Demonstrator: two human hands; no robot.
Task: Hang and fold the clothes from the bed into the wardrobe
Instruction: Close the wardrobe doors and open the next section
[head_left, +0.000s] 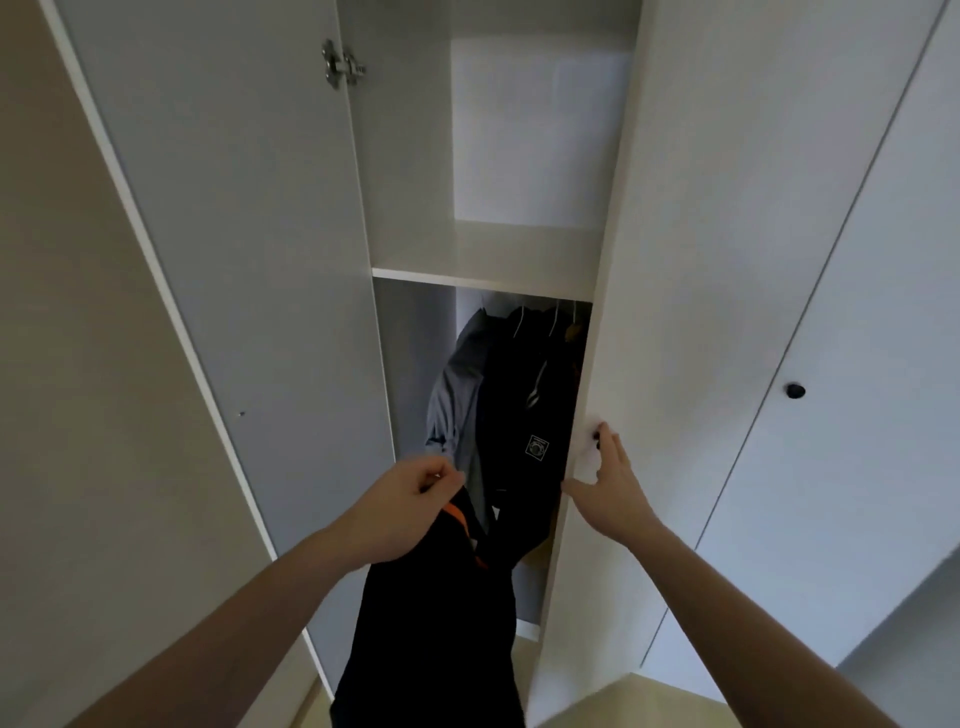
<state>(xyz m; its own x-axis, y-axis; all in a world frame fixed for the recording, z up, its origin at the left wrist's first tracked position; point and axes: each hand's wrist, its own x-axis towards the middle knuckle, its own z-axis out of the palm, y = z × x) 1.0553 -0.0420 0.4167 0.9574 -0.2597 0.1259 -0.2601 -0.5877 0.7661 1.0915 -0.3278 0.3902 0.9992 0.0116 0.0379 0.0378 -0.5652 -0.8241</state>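
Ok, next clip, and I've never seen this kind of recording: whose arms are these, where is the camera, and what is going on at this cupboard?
There is no machine here: a person wears one wide-angle camera on the head, looking forward and down, so the two arms are the person's own. They stand before a white wardrobe. Its left door is wide open. The right hand rests on the right door by its edge, at a small dark knob. The left hand pinches the top of a black garment with orange trim, which hangs down from it in front of the opening. Inside, under a shelf, a grey garment and dark clothes hang on hangers. The upper compartment looks bare.
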